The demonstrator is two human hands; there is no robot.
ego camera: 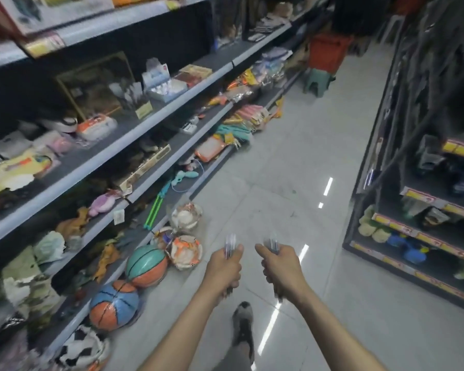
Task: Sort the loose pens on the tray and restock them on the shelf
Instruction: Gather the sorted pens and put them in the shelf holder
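My left hand (pixel 224 269) grips a bunch of clear pens (pixel 230 243) whose tops stick up above the fist. A second bunch of pens (pixel 272 243) is held the same way in my right hand (pixel 279 266), with dark tips poking out below the fist. Both hands are out in front of me over the aisle floor, a little apart. The long grey shelf unit (pixel 156 113) runs along the left. On its middle level stands a holder of pens (pixel 134 96) beside a white box of small bottles. No tray is in view.
Basketballs (pixel 114 307) and netted balls (pixel 185 251) lie on the floor against the left shelf's foot. A dark shelf unit (pixel 418 236) stands on the right. A red basket (pixel 328 52) and a green stool (pixel 318 81) block the aisle's far end. My foot (pixel 243 325) is below the hands.
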